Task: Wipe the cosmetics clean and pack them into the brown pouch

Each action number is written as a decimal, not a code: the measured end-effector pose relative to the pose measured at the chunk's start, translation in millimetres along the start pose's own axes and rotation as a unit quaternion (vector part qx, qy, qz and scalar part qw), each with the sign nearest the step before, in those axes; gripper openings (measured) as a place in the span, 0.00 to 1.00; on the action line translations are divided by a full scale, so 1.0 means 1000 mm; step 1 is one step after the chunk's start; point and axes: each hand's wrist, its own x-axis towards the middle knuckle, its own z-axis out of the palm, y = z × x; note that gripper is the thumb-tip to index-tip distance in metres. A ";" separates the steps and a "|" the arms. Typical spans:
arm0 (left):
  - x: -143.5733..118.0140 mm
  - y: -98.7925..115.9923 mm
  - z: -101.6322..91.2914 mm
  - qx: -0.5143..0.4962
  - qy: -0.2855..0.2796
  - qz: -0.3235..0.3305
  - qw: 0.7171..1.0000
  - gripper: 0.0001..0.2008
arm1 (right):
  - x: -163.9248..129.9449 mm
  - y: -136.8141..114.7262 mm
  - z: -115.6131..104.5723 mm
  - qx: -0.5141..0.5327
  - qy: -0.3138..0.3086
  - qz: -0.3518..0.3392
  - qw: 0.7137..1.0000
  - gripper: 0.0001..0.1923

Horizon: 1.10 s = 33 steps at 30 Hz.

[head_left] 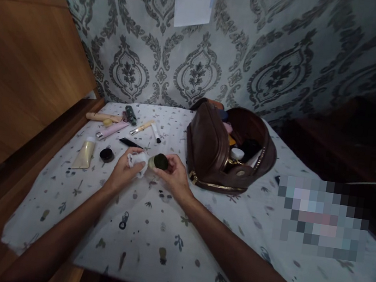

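Observation:
My left hand [126,169] is closed on a crumpled white tissue [139,162], its thumb pressing on the front. Right beside it, my right hand [176,176] grips a small jar [159,161] with a dark green lid, tilted on its side toward the tissue. Whether the tissue touches the jar I cannot tell. Behind my left hand lies a black tube or pencil-like item [131,143]. A small black round pot [106,155] sits farther left, next to a cream-coloured tube [85,153] with a white cap.
An unzipped brown leather bag [207,139] stands right of my hands, holding several items, including a white-lidded jar [237,154]. Toward the back left lie a pink tube [112,130], a dark green bottle [130,115] and a small white tube [156,133]. A wooden cabinet [25,80] borders the left.

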 end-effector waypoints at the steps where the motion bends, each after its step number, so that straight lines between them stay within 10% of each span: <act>1: 0.000 0.000 0.000 0.013 0.021 0.020 1.000 0.19 | 0.000 0.001 0.000 0.002 -0.007 0.009 1.000 0.23; 9: -0.005 -0.004 0.005 0.191 -0.049 0.263 0.944 0.17 | 0.001 0.002 -0.002 0.015 -0.040 0.024 0.999 0.30; 15: -0.003 -0.009 0.004 0.222 -0.042 0.283 0.932 0.18 | -0.003 -0.002 0.001 0.088 -0.070 0.083 0.990 0.27; 25: -0.015 -0.022 0.014 0.272 -0.093 0.335 0.897 0.43 | 0.004 0.002 -0.001 0.057 0.074 0.027 0.995 0.23; 33: -0.014 -0.012 0.008 0.340 -0.061 0.427 0.835 0.46 | -0.001 0.002 0.000 -0.058 0.021 -0.012 0.998 0.20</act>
